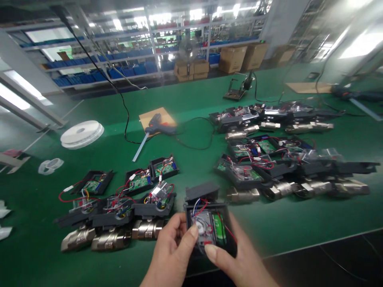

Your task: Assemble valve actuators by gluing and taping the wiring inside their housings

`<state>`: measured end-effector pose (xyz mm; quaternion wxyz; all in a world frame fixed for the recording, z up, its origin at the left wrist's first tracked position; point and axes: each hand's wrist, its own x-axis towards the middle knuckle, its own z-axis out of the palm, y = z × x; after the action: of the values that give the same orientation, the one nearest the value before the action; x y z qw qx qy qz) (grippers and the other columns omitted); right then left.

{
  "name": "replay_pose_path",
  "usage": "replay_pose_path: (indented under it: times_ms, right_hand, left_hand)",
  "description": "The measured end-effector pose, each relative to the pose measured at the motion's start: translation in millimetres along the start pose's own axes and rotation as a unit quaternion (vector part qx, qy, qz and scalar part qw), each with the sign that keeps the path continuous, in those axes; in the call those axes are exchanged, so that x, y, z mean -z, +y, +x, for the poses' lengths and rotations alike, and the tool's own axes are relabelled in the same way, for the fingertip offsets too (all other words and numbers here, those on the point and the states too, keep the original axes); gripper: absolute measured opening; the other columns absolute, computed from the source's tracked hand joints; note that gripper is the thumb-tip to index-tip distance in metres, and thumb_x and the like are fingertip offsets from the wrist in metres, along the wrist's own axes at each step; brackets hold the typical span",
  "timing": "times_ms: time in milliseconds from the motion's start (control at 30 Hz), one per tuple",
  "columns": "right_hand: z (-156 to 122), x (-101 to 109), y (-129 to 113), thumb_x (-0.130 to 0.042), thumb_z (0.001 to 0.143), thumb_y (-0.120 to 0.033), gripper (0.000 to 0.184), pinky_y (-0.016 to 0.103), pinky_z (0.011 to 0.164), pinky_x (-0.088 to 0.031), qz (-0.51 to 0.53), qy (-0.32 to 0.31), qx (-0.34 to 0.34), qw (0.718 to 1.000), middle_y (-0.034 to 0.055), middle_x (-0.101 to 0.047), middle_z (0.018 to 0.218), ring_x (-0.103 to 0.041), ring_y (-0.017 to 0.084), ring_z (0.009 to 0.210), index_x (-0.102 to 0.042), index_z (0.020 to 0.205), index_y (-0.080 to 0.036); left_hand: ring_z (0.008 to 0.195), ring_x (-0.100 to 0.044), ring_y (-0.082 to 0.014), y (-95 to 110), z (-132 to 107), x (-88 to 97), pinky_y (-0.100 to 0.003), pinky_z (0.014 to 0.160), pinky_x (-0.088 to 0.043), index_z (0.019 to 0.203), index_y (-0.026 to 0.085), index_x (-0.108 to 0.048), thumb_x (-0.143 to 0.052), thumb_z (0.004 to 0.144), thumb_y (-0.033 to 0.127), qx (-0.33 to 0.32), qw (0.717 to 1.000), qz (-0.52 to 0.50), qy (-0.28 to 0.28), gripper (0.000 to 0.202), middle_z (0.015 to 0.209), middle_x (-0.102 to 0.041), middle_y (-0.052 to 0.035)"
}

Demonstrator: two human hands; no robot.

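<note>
Both my hands hold one black valve actuator unit (209,223) near the front edge of the green table (194,167). Its open housing shows a clear gear cover, a green circuit board and red and blue wires. My left hand (172,249) grips its left side, thumb pressed on the clear cover. From the right and below, my right hand (236,259) cups the housing, with its thumb on the lower edge of the cover. Just left of my hands lie three similar units with metal valve bodies (113,223).
A larger pile of the same units (287,159) covers the right of the table. A glue gun (158,125) rests on cardboard at centre back, its cable trailing. A white tape roll (82,134) sits at the left. Shelves with blue bins and cartons stand behind.
</note>
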<state>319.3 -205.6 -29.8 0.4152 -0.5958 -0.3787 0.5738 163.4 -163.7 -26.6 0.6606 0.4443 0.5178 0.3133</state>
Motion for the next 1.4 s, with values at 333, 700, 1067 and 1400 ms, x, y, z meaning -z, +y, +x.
replay_pose_path:
  times_ms: [333, 700, 1067, 1400]
  right_hand:
    - [2.0, 7.7, 1.8, -0.066, 0.08, -0.052, 0.058, 0.042, 0.099, -0.046, -0.008, -0.038, 0.014, 0.999, 0.0114, -0.066, 0.118, -0.062, 0.028, 0.106, -0.051, 0.125, -0.019]
    - [0.3, -2.6, -0.2, -0.071, 0.075, -0.048, 0.058, 0.036, 0.086, -0.051, 0.058, -0.008, 0.03, 0.998, 0.0084, -0.069, 0.106, -0.063, 0.028, 0.104, -0.054, 0.122, -0.018]
    - [0.1, -0.4, 0.9, -0.073, 0.073, -0.046, 0.052, 0.04, 0.091, -0.049, 0.063, -0.016, 0.029, 0.997, 0.0077, -0.069, 0.103, -0.063, 0.027, 0.096, -0.054, 0.114, -0.02]
    - [-0.6, -0.8, -1.9, -0.07, 0.072, -0.045, 0.055, 0.04, 0.091, -0.049, 0.052, -0.01, 0.011, 0.999, 0.0082, -0.069, 0.102, -0.062, 0.031, 0.109, -0.052, 0.117, -0.018]
  left_hand:
    - [0.079, -0.059, -0.0168, -2.6, 2.8, -1.0, -0.023, 0.074, -0.045, 0.095, 0.017, -0.07, -0.071, 0.08, 0.064, -0.01, 1.0, -0.001, 0.011, 0.05, 0.083, -0.072, -0.0034]
    - [0.074, -0.055, -0.0151, -13.7, 5.3, 0.7, -0.023, 0.072, -0.045, 0.095, 0.017, -0.069, -0.072, 0.079, 0.065, -0.014, 1.0, -0.009, 0.021, 0.05, 0.076, -0.065, -0.0004]
    - [0.078, -0.061, -0.0171, -2.1, 1.4, 1.7, -0.024, 0.075, -0.047, 0.096, 0.018, -0.07, -0.072, 0.08, 0.062, 0.003, 1.0, -0.013, -0.001, 0.046, 0.08, -0.07, -0.0016]
    - [0.077, -0.063, -0.0171, -3.2, 3.4, -2.8, -0.023, 0.072, -0.047, 0.091, 0.017, -0.07, -0.074, 0.079, 0.062, -0.006, 1.0, -0.013, 0.018, 0.047, 0.083, -0.074, -0.0042]
